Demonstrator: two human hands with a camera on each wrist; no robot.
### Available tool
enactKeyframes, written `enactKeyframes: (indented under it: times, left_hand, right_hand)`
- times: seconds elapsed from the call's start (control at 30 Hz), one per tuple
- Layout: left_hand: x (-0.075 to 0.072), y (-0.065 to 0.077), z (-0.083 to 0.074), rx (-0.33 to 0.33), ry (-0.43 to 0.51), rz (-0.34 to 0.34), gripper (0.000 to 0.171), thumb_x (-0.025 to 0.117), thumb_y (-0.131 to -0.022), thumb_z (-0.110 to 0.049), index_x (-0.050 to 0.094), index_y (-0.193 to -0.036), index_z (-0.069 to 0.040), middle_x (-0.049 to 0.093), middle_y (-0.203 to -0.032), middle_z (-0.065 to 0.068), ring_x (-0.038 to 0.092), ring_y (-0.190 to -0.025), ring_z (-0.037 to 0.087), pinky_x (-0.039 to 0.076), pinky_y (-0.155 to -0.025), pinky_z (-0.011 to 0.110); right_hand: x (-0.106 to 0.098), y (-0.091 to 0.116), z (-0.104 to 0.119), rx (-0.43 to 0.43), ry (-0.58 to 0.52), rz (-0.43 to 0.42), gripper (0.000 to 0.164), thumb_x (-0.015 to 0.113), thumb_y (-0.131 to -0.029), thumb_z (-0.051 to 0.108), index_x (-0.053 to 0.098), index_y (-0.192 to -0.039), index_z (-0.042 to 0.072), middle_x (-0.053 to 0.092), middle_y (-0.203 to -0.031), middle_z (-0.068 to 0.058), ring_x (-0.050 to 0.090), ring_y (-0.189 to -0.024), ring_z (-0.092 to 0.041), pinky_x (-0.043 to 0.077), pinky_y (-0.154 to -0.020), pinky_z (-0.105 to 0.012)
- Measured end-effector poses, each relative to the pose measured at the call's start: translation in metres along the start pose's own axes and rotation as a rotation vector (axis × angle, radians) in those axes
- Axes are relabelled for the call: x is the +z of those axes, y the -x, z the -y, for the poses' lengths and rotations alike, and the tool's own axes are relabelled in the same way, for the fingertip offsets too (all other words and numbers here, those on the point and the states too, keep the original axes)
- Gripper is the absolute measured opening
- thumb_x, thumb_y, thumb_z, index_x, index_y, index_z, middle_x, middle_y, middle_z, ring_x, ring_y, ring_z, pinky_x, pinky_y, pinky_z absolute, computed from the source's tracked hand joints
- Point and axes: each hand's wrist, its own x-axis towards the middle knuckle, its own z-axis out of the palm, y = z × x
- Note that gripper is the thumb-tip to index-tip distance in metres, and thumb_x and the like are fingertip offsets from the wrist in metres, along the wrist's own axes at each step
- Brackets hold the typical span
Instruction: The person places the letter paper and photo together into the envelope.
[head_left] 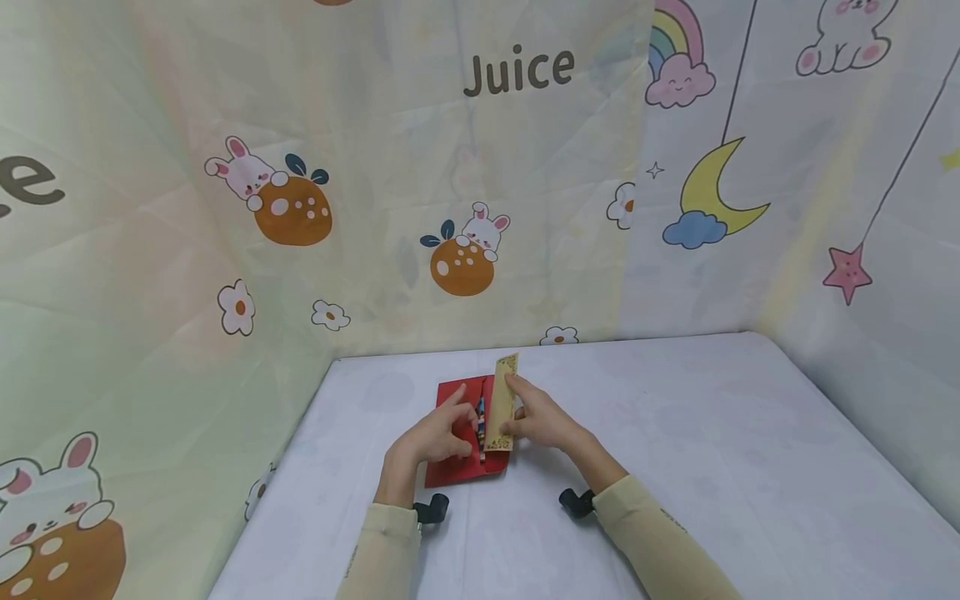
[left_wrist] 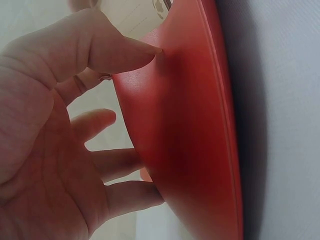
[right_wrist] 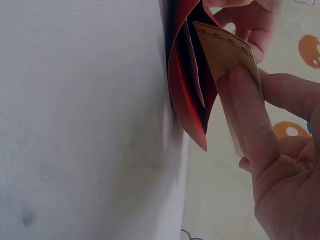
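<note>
A red envelope (head_left: pixel 459 473) lies on the white table, its mouth gaping toward the right, and a narrow colourful strip (head_left: pixel 482 418) shows in the gap. My left hand (head_left: pixel 437 431) is over its left panel, thumb pressed on the bowed red surface (left_wrist: pixel 185 115) and other fingers at its edge, holding the side up. Between thumb and fingers my right hand (head_left: pixel 546 417) pinches a long tan paper card (head_left: pixel 501 408) with an ornate printed border. The card stands tilted at the mouth; in the right wrist view inner layers (right_wrist: pixel 192 65) show beside it.
The white table (head_left: pixel 675 467) spreads around the envelope. Fabric walls (head_left: pixel 390 167) printed with rabbits, flowers and a moon rise behind and at both sides. A black wrist mount (head_left: pixel 431 508) sits at the left cuff, another (head_left: pixel 576 503) at the right.
</note>
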Motion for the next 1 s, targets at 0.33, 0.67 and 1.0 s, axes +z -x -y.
enactKeyframes:
  times: [0.33, 0.67, 1.0]
  left_hand:
    - [-0.0011, 0.0007, -0.0001, -0.007, 0.005, -0.001, 0.028, 0.082, -0.084, -0.013, 0.065, -0.1, -0.028, 0.015, -0.176, 0.005, 0.041, -0.139, 0.035, 0.059, -0.09, 0.04]
    - [-0.0009, 0.0004, 0.0002, -0.005, -0.005, -0.003, 0.027, 0.081, -0.084, -0.013, 0.065, -0.099, -0.028, 0.015, -0.176, 0.005, 0.043, -0.136, 0.034, 0.056, -0.093, 0.044]
    - [-0.0008, 0.0015, 0.0005, 0.009, 0.017, -0.008, 0.028, 0.082, -0.083, -0.011, 0.066, -0.1, -0.026, 0.007, -0.177, 0.002, 0.044, -0.132, 0.033, 0.053, -0.079, 0.032]
  right_hand:
    - [0.0039, -0.0012, 0.0001, -0.001, 0.003, 0.023, 0.098, 0.083, -0.088, 0.01, 0.024, -0.165, 0.007, 0.026, -0.172, -0.014, 0.066, -0.091, -0.016, 0.061, -0.076, -0.027]
    - [0.007, -0.002, -0.0006, -0.013, -0.031, 0.042, 0.097, 0.083, -0.088, 0.008, 0.024, -0.165, 0.005, 0.024, -0.172, -0.015, 0.068, -0.091, -0.017, 0.061, -0.075, -0.028]
    - [0.009, -0.0017, -0.0019, -0.028, -0.016, 0.077, 0.098, 0.083, -0.088, 0.01, 0.022, -0.165, 0.003, 0.024, -0.172, -0.017, 0.069, -0.09, -0.013, 0.061, -0.074, -0.027]
